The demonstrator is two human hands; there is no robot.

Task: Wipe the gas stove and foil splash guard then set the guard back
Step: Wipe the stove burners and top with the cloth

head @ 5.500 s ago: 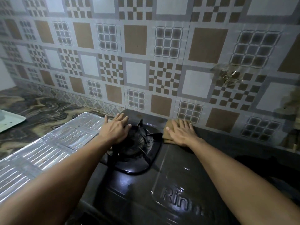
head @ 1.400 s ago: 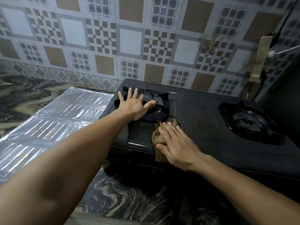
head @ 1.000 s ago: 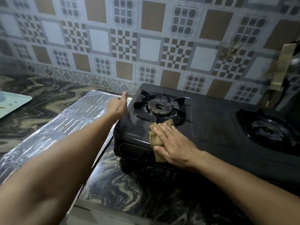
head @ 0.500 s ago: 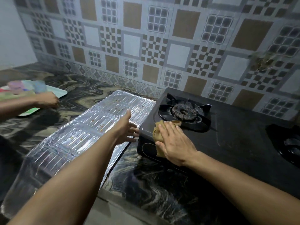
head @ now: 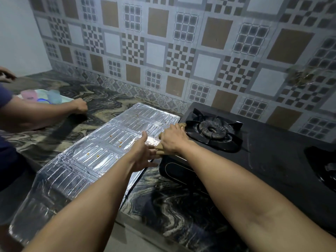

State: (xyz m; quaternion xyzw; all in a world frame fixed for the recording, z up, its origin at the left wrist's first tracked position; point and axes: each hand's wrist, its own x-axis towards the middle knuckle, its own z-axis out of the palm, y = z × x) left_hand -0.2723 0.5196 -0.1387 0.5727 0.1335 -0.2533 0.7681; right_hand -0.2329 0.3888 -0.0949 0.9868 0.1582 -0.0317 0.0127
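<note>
The black gas stove (head: 269, 153) stands against the tiled wall, its left burner (head: 212, 130) in plain view. A silver foil splash guard (head: 94, 160) lies flat on the marble counter to the stove's left, with small orange specks on it. My right hand (head: 172, 140) presses a brown cloth (head: 160, 150) on the stove's front left corner, at the edge next to the guard. My left hand (head: 143, 153) hovers over the guard's right edge, fingers spread, holding nothing.
Another person's arm and fist (head: 80, 106) rest on the counter at the left, beside a pale tray (head: 52, 99) with coloured items. The dark marble counter (head: 172, 206) runs to a front edge below. A second burner (head: 327, 170) sits at the far right.
My right hand slid the cloth left from beside the burner to the stove's left corner. My left hand left the burner and came over the foil guard. The view swung left.
</note>
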